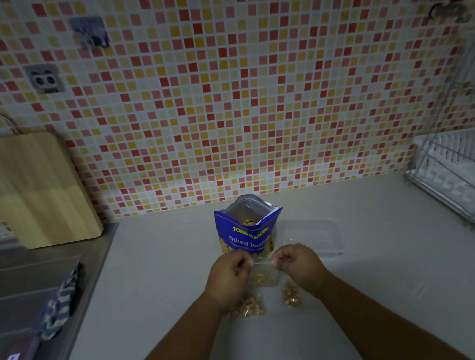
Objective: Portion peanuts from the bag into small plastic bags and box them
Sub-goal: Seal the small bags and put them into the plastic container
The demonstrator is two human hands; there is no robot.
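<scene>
Our two forearms [187, 342] come in from the bottom edge and meet over the grey counter [384, 296]. Blue peanut bag [248, 233] stands upright just beyond the hands, long axis vertical, torn mouth open upward, printed front facing us; nuts visible inside at the mouth. Clear box [313, 236] lies flat just right of it, long side running left to right, lidless as far as we can tell. Left hand [229, 275] and right hand [298, 263] each pinch one top corner of a small bag [263, 278], fingers curled; its top edge is stretched level between them, left to right, body hanging down with a few peanuts in the lower part. It partly hides the foot of the peanut bag. Two filled bags lie on the counter under the wrists: one [249, 306] partly covered by the left wrist, the other [291, 294] just beside the right wrist, the two apart from each other. Around: mosaic tile wall [223, 95] behind everything; wooden cutting board [33, 189] leaning on it far left; steel sink [24, 284] below the board with a striped cloth [57, 304] on its edge; wire dish rack [460, 177] far right. All of these stand well apart from the hands.
</scene>
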